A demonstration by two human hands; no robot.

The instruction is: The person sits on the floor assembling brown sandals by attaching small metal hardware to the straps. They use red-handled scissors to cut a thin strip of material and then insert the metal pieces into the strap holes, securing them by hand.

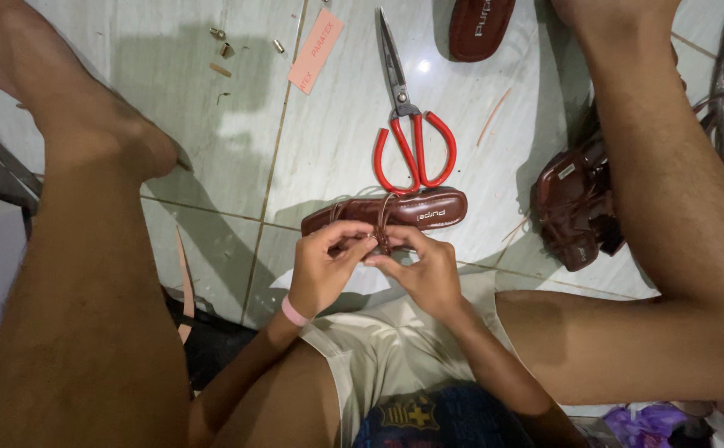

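From the head view, the person sits on the tiled floor with a brown sandal just ahead of the lap. The left hand and the right hand both pinch the sandal's thin straps, fingertips closed on them at the near edge of the sole. Beyond the sandal lie red-handled scissors, blades pointing away; further beyond, a pink label strip and small brass fittings. Right of the sandal rests a pile of dark brown sandals. The straps look narrow and glossy, so they could slip from the pinch or tear if pulled hard.
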